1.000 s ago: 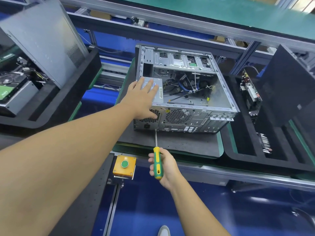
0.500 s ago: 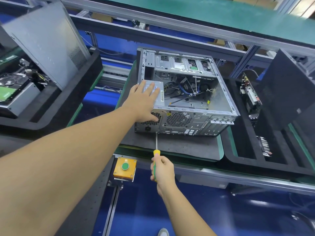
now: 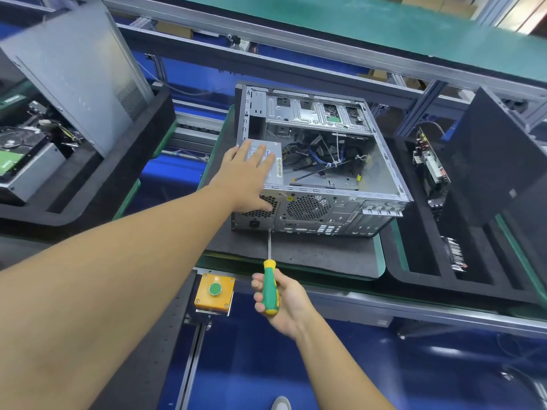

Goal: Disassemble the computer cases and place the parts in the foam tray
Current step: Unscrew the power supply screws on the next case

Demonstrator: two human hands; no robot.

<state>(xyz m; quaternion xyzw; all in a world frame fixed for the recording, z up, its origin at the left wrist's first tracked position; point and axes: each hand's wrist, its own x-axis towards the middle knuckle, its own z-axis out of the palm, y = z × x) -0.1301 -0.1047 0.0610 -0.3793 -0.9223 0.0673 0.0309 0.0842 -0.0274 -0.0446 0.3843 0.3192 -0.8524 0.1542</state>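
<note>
Fingers (image 3: 261, 155) of our left hand (image 3: 248, 182) lay straight, flat on the power supply (image 3: 275, 173). Our right hand (image 3: 284, 300) gripped the screwdriver (image 3: 270, 291), its tip at the rear of the case (image 3: 307, 207), which stood open mid-worktop (image 3: 310, 255), a foam tray (image 3: 414, 261) at the right edge.

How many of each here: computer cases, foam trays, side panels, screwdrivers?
Computer case: 1
Foam trays: 2, left foam tray and right foam tray
Side panels: 2, grey side panel and black side panel
Screwdriver: 1
Total: 6
</note>
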